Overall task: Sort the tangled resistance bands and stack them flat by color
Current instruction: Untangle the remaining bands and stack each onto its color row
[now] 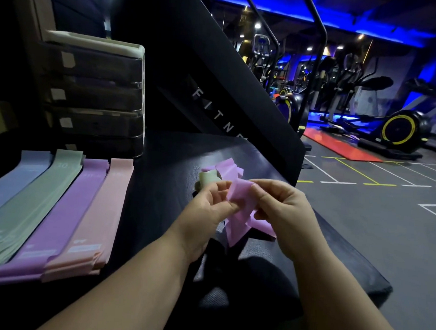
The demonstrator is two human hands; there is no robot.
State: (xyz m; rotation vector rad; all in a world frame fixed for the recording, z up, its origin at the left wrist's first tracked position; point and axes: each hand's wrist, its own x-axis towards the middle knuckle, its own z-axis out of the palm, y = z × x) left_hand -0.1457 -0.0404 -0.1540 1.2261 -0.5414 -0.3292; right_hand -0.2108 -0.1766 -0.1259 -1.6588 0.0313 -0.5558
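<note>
Resistance bands, sorted lot, far left on the black padded surface (159,186): blue stack (14,178), green stack (38,199), purple stack (63,211), pink stack (99,208). All lie flat, side by side, long edges touching. Drawer unit (93,93) stands behind them.

Middle: a small leftover tangle, with a green band (207,178) curled against a loose purple band (228,169), both just beyond the hands.

Left hand (209,210) pinches one edge of the held band (240,191) between thumb and fingers. The held band is purple, crumpled and twisted, and lifted off the surface. Its tail hangs down between the wrists. Right hand (280,207) has its fingers curled round the other side.

Judgement: the step in hand is untwisting this one.
- Keep both pinches light and draw the hands apart until the loop drops open.
- Turn the twist out rather than tugging. The thin rubbery sheet will likely cling to itself and spring back if stretched.
- Press it to two flat layers and lay it on its stack, ends squared with those beneath.
- Under the blue light the colour sits between purple and pink, so hold it beside both stacks first.

Far right: gym floor and an exercise bike (400,130), not involved.
</note>
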